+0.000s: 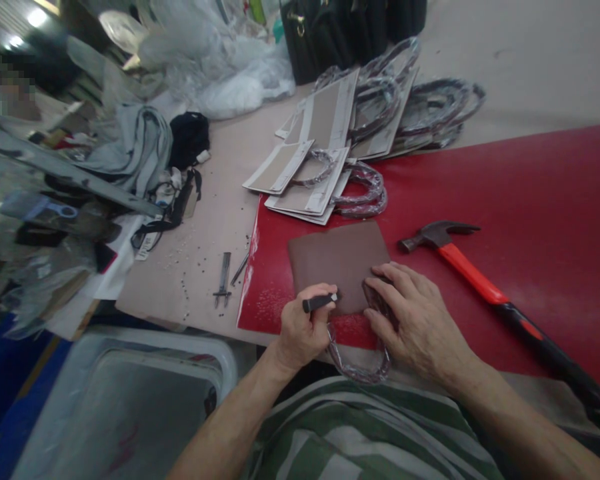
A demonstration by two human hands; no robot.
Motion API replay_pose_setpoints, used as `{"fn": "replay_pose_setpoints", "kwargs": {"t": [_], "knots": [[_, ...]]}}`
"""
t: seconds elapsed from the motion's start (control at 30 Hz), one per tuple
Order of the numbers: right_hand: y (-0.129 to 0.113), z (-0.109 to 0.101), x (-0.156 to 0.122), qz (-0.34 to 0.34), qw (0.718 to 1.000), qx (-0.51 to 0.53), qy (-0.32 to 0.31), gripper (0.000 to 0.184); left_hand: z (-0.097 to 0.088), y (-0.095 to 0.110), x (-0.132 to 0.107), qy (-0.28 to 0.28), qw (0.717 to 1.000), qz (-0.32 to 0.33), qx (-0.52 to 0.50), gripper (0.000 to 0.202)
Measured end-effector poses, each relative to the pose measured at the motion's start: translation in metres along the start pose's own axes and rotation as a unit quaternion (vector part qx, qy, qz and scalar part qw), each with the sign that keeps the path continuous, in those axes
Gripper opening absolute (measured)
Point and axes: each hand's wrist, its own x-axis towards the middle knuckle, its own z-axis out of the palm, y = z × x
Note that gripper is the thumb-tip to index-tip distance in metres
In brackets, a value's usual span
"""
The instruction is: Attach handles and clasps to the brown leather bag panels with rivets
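Head view: brown rectangular leather panel (pixel 337 260) flat at near edge of red work mat (pixel 530 193), long axis crosswise. Left hand (pixel 303 328) fisted round short black-handled tool (pixel 320 302), tip at panel's near edge, just beyond knuckles. Right hand (pixel 416 315) spread flat, palm down, pinning panel's near-right corner over plastic-wrapped dark strap loop (pixel 365 377). Red-handled claw hammer (pixel 473 273) farther right on mat, untouched.

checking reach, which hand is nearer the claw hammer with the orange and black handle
Right. The right hand presses the brown leather panel, just left of the hammer; the left hand, gripping a black-handled tool, sits farther left.
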Motion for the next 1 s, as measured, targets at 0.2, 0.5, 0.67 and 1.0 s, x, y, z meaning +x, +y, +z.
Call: {"fn": "replay_pose_setpoints", "kwargs": {"t": [0.2, 0.5, 0.67, 1.0], "knots": [[0.0, -0.001, -0.001, -0.002, 1.0, 0.001, 0.006, 0.035, 0.002, 0.001, 0.006, -0.009, 0.999, 0.005, 0.04, 0.019], [0.0, 0.0, -0.002, -0.003, 0.999, 0.038, 0.021, 0.034, 0.005, -0.004, 0.01, -0.027, 0.999, 0.002, 0.033, 0.014], [0.011, -0.007, -0.007, 0.008, 0.993, 0.066, 0.098, 0.032, 0.006, -0.004, 0.013, -0.034, 0.998, 0.038, 0.035, 0.015], [0.051, -0.082, -0.036, 0.264, 0.947, -0.173, -0.055, 0.03, 0.009, -0.008, 0.012, -0.028, 1.0, 0.009, -0.007, 0.013]]}}
